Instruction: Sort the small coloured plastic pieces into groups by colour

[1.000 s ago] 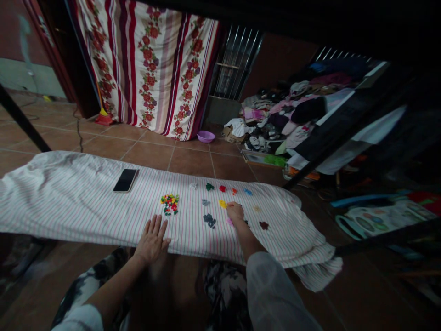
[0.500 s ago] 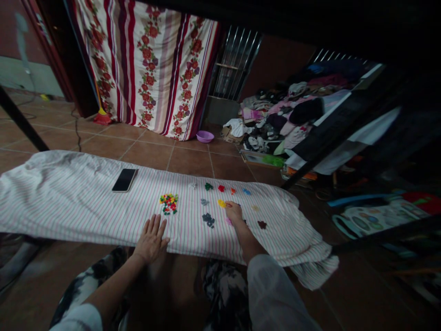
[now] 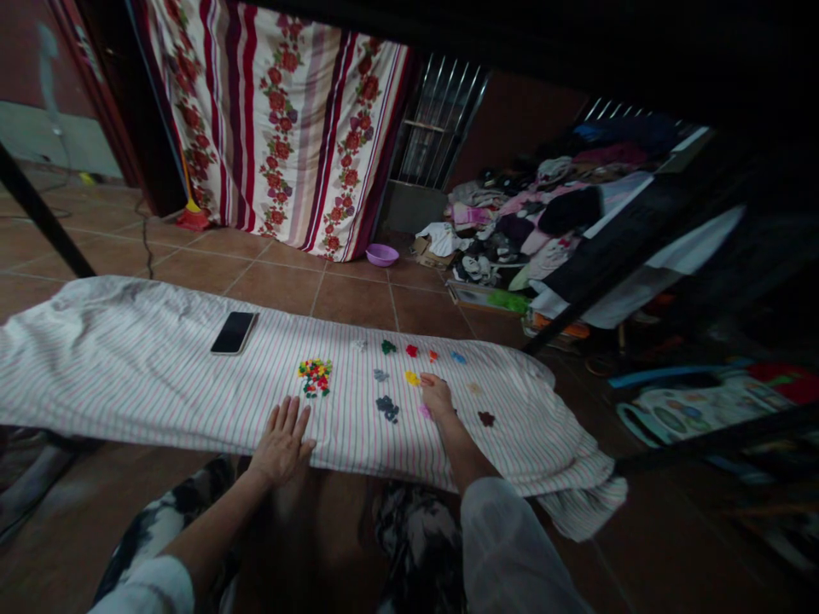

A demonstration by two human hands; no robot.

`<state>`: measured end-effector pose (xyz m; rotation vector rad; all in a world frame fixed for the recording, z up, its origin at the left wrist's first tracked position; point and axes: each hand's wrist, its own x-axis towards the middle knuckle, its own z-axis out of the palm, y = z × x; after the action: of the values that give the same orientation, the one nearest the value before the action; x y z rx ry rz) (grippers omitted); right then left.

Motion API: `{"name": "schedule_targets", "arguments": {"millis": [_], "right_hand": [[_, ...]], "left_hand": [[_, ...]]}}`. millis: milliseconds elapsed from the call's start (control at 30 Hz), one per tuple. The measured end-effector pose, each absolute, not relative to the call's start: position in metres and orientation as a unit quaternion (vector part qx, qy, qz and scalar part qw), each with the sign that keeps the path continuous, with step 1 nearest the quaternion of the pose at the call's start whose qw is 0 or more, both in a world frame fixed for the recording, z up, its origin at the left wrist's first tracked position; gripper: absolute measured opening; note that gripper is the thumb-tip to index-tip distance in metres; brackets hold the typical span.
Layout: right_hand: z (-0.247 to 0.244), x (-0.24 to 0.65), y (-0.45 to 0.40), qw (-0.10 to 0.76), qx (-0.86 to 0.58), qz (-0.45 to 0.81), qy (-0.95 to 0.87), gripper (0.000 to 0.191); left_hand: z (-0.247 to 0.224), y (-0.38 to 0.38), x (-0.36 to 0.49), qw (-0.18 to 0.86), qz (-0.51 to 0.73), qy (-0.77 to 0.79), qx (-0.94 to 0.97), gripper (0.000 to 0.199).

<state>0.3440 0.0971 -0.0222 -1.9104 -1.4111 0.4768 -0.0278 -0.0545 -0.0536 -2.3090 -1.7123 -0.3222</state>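
My left hand (image 3: 281,443) lies flat on the striped cloth (image 3: 172,392), fingers stretched, below a mixed pile of small colourful pieces (image 3: 315,377). My right hand (image 3: 437,397) is beside the small yellow pile (image 3: 412,378), its fingers drawn together; whether a piece is between them is too small to see. Around it lie single-colour piles: dark grey (image 3: 386,408), light grey (image 3: 380,375), green (image 3: 388,347), red (image 3: 412,350), orange (image 3: 433,356), blue (image 3: 458,357), beige (image 3: 473,388) and brown (image 3: 487,419). Pink pieces (image 3: 425,411) show partly under my right hand.
A phone (image 3: 234,333) rests on the cloth at the left. Beyond it are the tiled floor, a purple basin (image 3: 381,254), a flowered curtain (image 3: 281,128) and a heap of clothes (image 3: 512,213). A dark post (image 3: 576,311) rises at the right end.
My right hand stays by the yellow pile with only a very slight shift. My left hand remains flat in place, and the view has moved a little.
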Motion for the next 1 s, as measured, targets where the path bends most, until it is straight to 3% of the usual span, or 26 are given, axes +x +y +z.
{"name": "schedule_targets", "arguments": {"millis": [200,467,733,1000], "right_hand": [[-0.003,0.332,0.089,0.358,-0.755,0.166,-0.523,0.035],[0.015,0.276,0.076,0.387,-0.675,0.172,-0.604,0.034],[0.018,0.21,0.06,0.341,-0.582,0.229,-0.702,0.03],[0.01,0.179,0.056,0.274,-0.574,0.257,-0.728,0.03]], "left_hand": [[-0.052,-0.054,-0.027,0.109,-0.111,-0.594,-0.789,0.064],[-0.046,-0.055,-0.025,0.083,-0.114,-0.604,-0.785,0.063],[-0.046,-0.047,-0.021,0.059,-0.194,-0.643,-0.739,0.049],[-0.032,-0.022,-0.028,0.063,-0.216,-0.68,-0.698,0.053]]}}
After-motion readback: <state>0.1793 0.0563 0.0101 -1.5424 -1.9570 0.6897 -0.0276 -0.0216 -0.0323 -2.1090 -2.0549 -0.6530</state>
